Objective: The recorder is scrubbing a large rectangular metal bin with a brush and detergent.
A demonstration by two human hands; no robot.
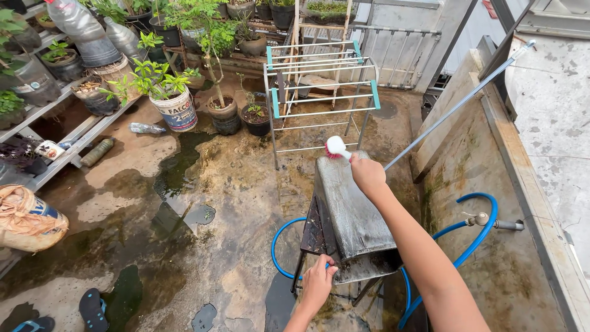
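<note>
A wet grey metal panel (350, 203) leans tilted over a small dark slatted stool (313, 230). My right hand (367, 174) grips a scrub brush (335, 147) with a white head and pink bristles, held at the panel's far top edge. My left hand (319, 283) pinches the near left corner of the panel, by the stool's front edge. A blue hose (476, 237) loops on the ground around the stool and runs up to a metal tap (485, 219) on the wall at the right.
Wet, stained concrete floor with puddles (184, 166). A metal drying rack (319, 92) stands behind the stool. Potted plants (172, 92) and shelves fill the back left. A long pole (455, 104) leans on the right wall. A sack (24, 221) and sandals (92, 310) lie at left.
</note>
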